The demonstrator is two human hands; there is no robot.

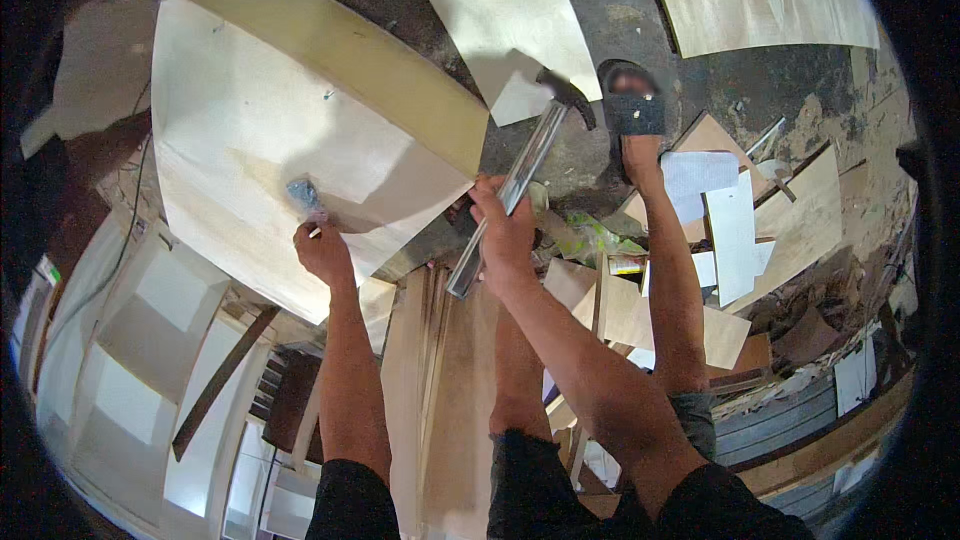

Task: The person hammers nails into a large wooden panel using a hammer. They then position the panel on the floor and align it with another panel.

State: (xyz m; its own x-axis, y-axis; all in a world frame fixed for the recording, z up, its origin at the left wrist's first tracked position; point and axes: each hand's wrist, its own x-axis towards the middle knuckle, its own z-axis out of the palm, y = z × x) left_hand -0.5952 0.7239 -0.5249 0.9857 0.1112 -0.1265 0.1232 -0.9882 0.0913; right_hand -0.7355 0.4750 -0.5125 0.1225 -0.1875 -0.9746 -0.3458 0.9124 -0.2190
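Dark shorts and two bare forearms are seen closest, rising from the lower edge. A hammer (520, 175) with a silvery metal handle and dark head is gripped by the right hand (503, 230), the fingers closed around the lower part of the handle; the head is raised above the floor (590, 0), just beside a sandalled foot (633, 110). The left hand (322, 245) is pressed against the face of a pale plywood box (260, 120), its fingers pinched together on something small, possibly a nail, though this is blurred. A crumpled bluish packet (302, 192) lies on the box just above that hand. Plywood offcuts (790, 215) and paper sheets (730, 225) are scattered over the floor to the right.
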